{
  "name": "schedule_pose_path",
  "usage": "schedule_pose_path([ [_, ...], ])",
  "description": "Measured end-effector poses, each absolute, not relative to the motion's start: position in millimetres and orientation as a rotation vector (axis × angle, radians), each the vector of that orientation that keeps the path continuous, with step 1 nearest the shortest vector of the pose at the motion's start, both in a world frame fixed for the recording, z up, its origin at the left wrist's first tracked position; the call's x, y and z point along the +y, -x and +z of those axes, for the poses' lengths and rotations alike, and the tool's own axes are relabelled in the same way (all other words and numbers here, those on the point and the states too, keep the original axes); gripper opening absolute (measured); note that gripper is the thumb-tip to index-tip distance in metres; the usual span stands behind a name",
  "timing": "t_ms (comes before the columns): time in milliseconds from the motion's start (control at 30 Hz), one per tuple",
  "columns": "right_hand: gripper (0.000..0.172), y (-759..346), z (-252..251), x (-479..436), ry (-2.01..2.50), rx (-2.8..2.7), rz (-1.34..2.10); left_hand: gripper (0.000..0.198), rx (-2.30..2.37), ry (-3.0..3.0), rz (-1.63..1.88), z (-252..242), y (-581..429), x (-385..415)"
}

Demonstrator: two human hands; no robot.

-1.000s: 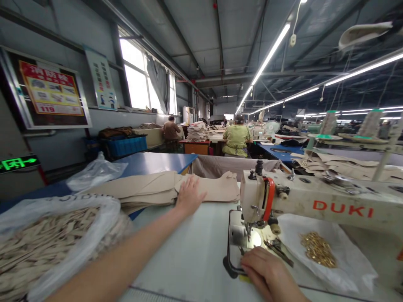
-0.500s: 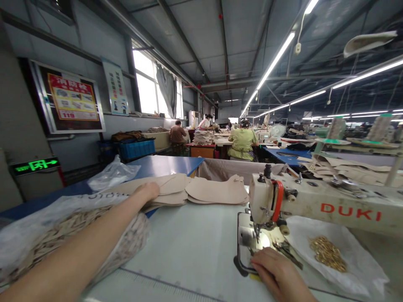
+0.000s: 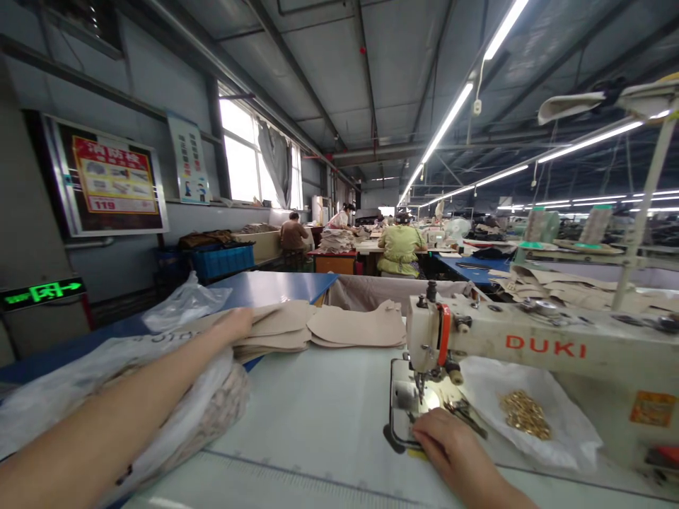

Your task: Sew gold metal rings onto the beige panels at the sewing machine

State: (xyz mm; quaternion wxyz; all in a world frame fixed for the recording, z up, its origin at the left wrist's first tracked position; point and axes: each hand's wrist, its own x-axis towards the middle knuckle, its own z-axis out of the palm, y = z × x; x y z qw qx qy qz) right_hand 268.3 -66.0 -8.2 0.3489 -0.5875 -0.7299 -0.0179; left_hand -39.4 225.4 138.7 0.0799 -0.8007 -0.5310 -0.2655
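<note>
My left hand (image 3: 237, 326) reaches out over a stack of flat beige cut pieces (image 3: 281, 319), at its left part; motion smears its fingers. A second stack of beige pieces (image 3: 358, 324) lies just right of it. My right hand (image 3: 444, 433) rests at the front of the sewing machine (image 3: 424, 339) bed, close below the needle. Its fingers are pressed together, and whatever may be between them is hidden. Scissors-like dark metal tools (image 3: 467, 416) lie right beside that hand.
Under my left forearm lies a clear plastic bag (image 3: 223, 406) full of small beige pieces. White paper (image 3: 567, 442) holds gold metal parts (image 3: 525, 413) under the machine arm. A crumpled plastic bag (image 3: 185, 304) sits on the blue table (image 3: 265, 281). Several people work farther back.
My left hand has drawn a little leftward over the beige stack. My right hand stays by the needle plate. The whole view has shifted slightly to the right.
</note>
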Motion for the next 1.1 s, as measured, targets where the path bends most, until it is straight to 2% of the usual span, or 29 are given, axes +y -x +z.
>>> schedule_pose_path([
  [133, 0.026, -268, -7, -67, 1.529, -1.900, -0.025, 0.025, -1.689, 2.349, -0.627, 171, 29, 198],
  [233, 0.025, -267, -8, -67, 1.562, -1.894, -0.027, 0.027, -1.569, 2.400, -0.563, 168, 3, 159],
  [400, 0.023, -265, -7, -70, 1.608, -1.913, -0.026, 0.029, -1.233, 2.708, -0.409, 87, -57, 61],
  [500, 0.036, -264, -5, -73, 1.609, -1.935, 0.013, 0.032, -0.845, 2.901, -0.331, 30, -83, 11],
  [567, 0.035, -264, -5, -73, 1.606, -1.979, 0.040, 0.029, -0.587, 2.920, -0.300, 6, -92, -7],
  [833, 0.027, -271, -13, -65, 1.519, -2.110, -0.083, 0.014, -0.385, 2.821, -0.580, -18, -100, -5],
  [967, 0.028, -275, -16, -62, 1.548, -2.138, -0.190, 0.025, -0.230, 2.819, -0.774, -12, -70, -5],
  [1033, 0.029, -278, -18, -61, 1.560, -2.138, -0.241, 0.020, -0.322, 2.807, -0.956, 2, -34, -1],
  [1100, 0.028, -279, -20, -62, 1.553, -2.136, -0.272, 0.025, -0.721, 2.668, -1.160, 23, 13, 11],
])
